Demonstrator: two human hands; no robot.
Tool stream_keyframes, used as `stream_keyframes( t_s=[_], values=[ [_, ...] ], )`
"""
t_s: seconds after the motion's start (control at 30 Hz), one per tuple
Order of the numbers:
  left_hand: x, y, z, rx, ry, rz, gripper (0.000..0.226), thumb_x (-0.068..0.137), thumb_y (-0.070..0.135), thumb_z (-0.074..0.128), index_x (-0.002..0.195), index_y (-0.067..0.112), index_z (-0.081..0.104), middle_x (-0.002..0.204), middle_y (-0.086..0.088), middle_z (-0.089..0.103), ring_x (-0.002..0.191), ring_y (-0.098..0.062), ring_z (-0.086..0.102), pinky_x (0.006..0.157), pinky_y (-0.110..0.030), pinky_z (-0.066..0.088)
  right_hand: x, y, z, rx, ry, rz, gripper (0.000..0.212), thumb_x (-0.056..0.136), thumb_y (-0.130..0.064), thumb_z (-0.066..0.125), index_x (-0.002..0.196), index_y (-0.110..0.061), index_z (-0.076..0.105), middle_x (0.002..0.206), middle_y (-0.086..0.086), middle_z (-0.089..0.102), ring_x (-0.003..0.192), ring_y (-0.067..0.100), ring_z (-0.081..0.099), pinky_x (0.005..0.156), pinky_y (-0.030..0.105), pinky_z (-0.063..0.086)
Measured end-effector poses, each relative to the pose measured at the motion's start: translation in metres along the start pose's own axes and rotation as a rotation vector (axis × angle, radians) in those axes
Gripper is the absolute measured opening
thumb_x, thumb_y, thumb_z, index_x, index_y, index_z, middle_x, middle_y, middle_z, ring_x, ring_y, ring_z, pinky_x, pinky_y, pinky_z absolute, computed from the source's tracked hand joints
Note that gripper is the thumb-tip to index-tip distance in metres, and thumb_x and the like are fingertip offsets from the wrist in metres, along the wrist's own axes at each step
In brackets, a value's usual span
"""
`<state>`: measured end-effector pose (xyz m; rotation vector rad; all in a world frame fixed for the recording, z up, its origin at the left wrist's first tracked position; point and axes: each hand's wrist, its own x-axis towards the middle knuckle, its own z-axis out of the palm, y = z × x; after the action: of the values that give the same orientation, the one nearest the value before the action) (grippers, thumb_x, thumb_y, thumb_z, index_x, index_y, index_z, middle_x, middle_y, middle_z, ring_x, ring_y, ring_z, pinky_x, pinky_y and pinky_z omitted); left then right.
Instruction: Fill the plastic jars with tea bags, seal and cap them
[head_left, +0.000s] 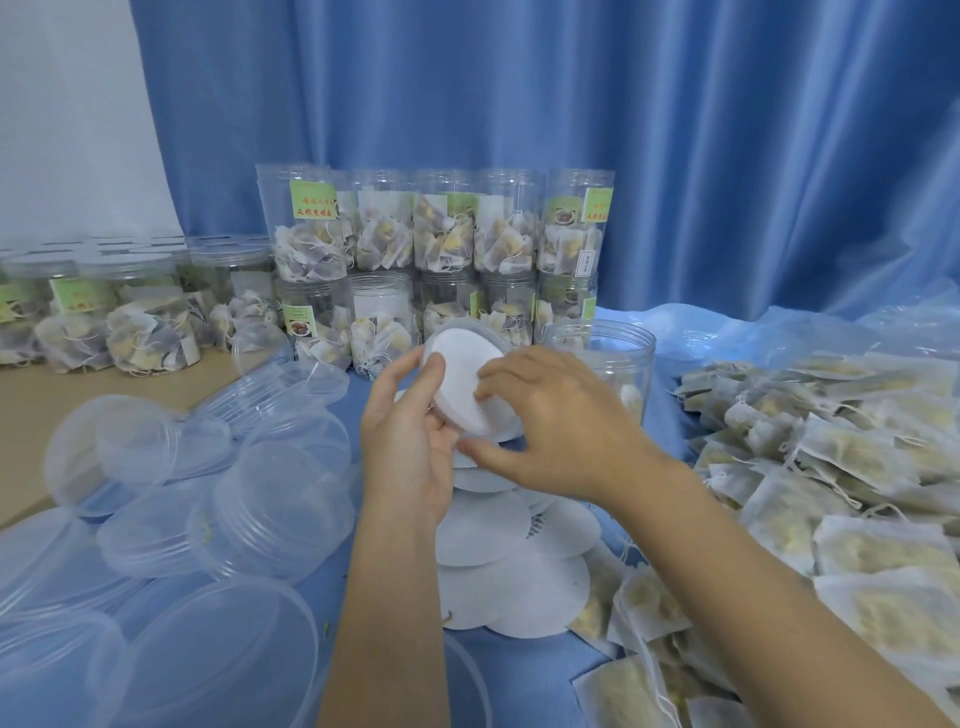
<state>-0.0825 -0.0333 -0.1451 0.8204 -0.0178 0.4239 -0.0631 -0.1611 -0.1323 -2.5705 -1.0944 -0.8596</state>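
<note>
1. Left hand (410, 447) holds a clear cap (464, 382) tilted up above the table, thumb on its left rim, fingers curled under.
2. Right hand (558, 431) presses a white seal disc (457, 374) into the cap with its fingertips; it looks like a pinch at the disc edge, but that's hard to tell.
3. More discs (514, 566) lie stacked on the blue cloth (332, 577) below the hands.
4. Open jar (618, 364) stands just behind the right hand, a few tea bags inside.
5. Loose tea bags (831, 493) are piled right, spare caps (249, 499) left.
6. Filled jars (441, 244) are stacked at the back.

The near lids (218, 670) are cut off by the bottom edge. The jar (618, 358) is partly hidden behind the right hand (561, 426). The far labels (314, 205) are too blurred to be read.
</note>
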Motion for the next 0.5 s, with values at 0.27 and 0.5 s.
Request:
stream_keyframes(
  t_s=[0.27, 0.5],
  values=[
    [0.0, 0.002, -0.003, 0.119, -0.047, -0.036, 0.036, 0.079, 0.033, 0.067, 0.114, 0.025, 0.062, 0.108, 0.005, 0.068, 0.106, -0.017, 0.062, 0.071, -0.026, 0.054, 0.002, 0.005, -0.011, 0.89, 0.346, 0.339, 0.009, 0.084, -0.014, 0.069, 0.087, -0.021, 0.069, 0.077, -0.014, 0.066, 0.074, 0.002, 0.06, 0.072, 0.018, 0.049],
    [-0.004, 0.005, 0.002, -0.052, -0.184, -0.102, 0.06, 0.073, 0.026, 0.067, 0.129, 0.009, 0.054, 0.118, -0.013, 0.066, 0.104, -0.025, 0.066, 0.079, -0.037, 0.058, 0.004, -0.003, -0.013, 0.852, 0.219, 0.322, 0.075, 0.077, -0.022, 0.076, 0.139, -0.033, 0.036, 0.129, -0.002, 0.052, 0.118, 0.012, 0.051, 0.095, 0.022, 0.045]
  ],
)
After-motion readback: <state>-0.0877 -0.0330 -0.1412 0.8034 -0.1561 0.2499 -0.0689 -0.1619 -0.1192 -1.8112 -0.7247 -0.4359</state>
